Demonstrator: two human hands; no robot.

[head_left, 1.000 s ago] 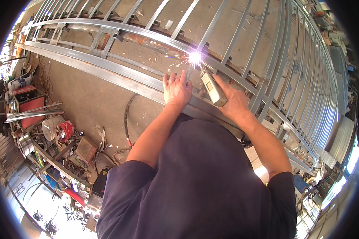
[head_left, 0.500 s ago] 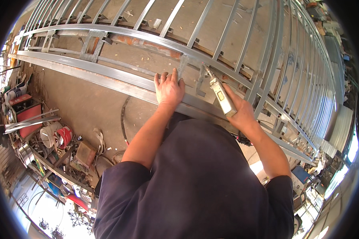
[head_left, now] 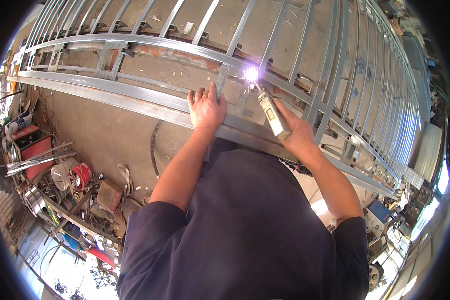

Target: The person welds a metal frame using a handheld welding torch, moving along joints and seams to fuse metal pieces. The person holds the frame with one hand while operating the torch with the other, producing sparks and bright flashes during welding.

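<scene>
My right hand [head_left: 301, 134] is wrapped round a boxy, pale metal welding gun [head_left: 272, 115], held at a slant with its nozzle pointing away from me. At its tip a bright violet-white spark [head_left: 251, 75] glows against the far rail [head_left: 190, 48] of a silvery metal frame. The exact spot being welded is lost in the glare. To the left of the gun, my left hand [head_left: 207, 108] lies flat with fingers spread on the broad near rail [head_left: 135, 92], close to a short crosspiece [head_left: 222, 80] between the two rails. It grips nothing.
Long parallel bars [head_left: 242, 27] run from the far rail across the floor. On the right, another barred section [head_left: 375, 75] curves away. Left of me stand a red box [head_left: 37, 155], a red reel [head_left: 81, 172] and scattered workshop gear. A dark hose [head_left: 154, 150] lies near my left forearm.
A bright spark has lit up at the welding gun's tip, where there was none. Both hands and the gun appear slightly further left in the picture, and the view has shifted a little.
</scene>
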